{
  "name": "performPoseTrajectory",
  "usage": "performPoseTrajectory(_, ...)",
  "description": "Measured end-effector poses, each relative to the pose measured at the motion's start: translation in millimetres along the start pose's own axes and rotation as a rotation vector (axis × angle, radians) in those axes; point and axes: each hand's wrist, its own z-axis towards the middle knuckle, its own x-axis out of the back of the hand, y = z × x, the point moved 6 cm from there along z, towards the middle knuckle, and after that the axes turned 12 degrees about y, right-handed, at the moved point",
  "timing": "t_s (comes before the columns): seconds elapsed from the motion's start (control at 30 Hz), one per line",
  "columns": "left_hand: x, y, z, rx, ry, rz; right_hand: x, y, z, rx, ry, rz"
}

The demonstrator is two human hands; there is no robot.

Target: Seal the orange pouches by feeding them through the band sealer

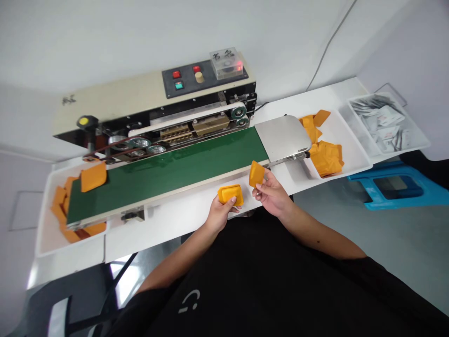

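My left hand (220, 213) is closed on a small stack of orange pouches (230, 193), thumb on top. To its right, my right hand (273, 194) pinches a single orange pouch (257, 174) by its lower edge, just in front of the conveyor's near rim. Both hands are over the white table's front edge. Behind them runs the green conveyor belt (175, 166) of a band sealing machine (147, 93). Another orange pouch (93, 177) lies at the belt's left end, beside the sealer's rollers.
A white bin (44, 224) with orange pouches stands under the belt's left end. On the right are a white bin (356, 140) of orange pouches and a tray (407, 147) of silvery white packets. A metal plate (282, 138) extends the belt. A blue stool (400, 185) stands below right.
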Motion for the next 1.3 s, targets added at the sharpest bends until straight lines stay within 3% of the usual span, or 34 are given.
performPoseTrajectory(0.2, 3.5, -0.4, -1.7, -0.037, -0.01, 0.037, -5.2, 4.1, -9.0, -0.009, -0.079, -0.017)
performPoseTrajectory(0.37, 6.9, -2.2, -1.9, -0.051, -0.007, 0.048, -2.0, -0.6, -7.0, 0.061, -0.001, -0.008)
performPoseTrajectory(0.9, 17.0, -6.6, -1.8, -0.056, 0.018, 0.061, 29.2, -61.8, 1.5, 0.385, 0.248, -0.078)
performPoseTrajectory(1.1, 19.1, -6.4, -2.6, -0.067, 0.016, 0.065, 28.1, -75.8, 2.2, 0.398, 0.252, 0.039)
performPoseTrajectory(1.3, 21.5, -5.1, -2.5, -0.066, 0.015, 0.053, 22.8, -111.8, 19.9, 0.376, 0.219, -0.076)
